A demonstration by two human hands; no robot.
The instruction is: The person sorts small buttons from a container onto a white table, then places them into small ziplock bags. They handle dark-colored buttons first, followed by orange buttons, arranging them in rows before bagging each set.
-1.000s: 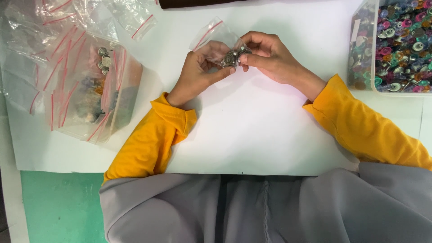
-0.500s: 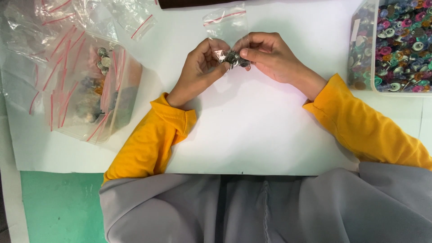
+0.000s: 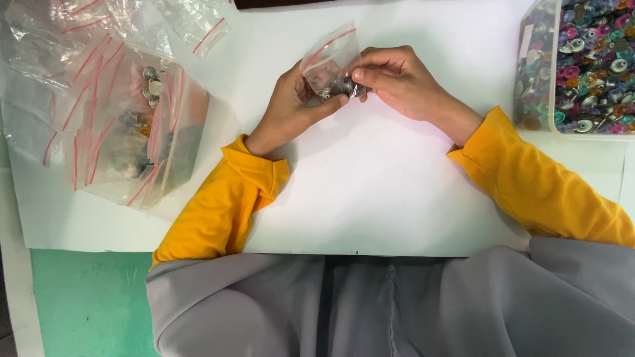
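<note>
holding a small clear zip bag [image 3: 329,59] above the middle of the white sheet [image 3: 370,192], both hands meet near the top centre of the view. left hand [image 3: 291,106]: fingers curled, thumb and fingertips pinching the lower edge of the bag, whose red-striped mouth tilts up and to the right. right hand [image 3: 397,79]: fingers closed in a pinch on a cluster of small metallic pieces [image 3: 344,87] at the bag's lower corner; whether the pieces sit inside the bag or just at its edge cannot be told. the two hands touch or nearly touch at the pinch point.

both forearms wear yellow sleeves [image 3: 218,205] and rest on the sheet, spread apart toward the elbows. grey fabric [image 3: 397,311] covers the foreground.

left of the hands, well apart: a heap of clear zip bags with red strips [image 3: 112,99], some holding small round metallic pieces. right edge: a clear plastic container [image 3: 536,66] filled with small multicoloured round pieces [image 3: 595,59]. a green surface [image 3: 86,304] shows below the sheet at lower left.
</note>
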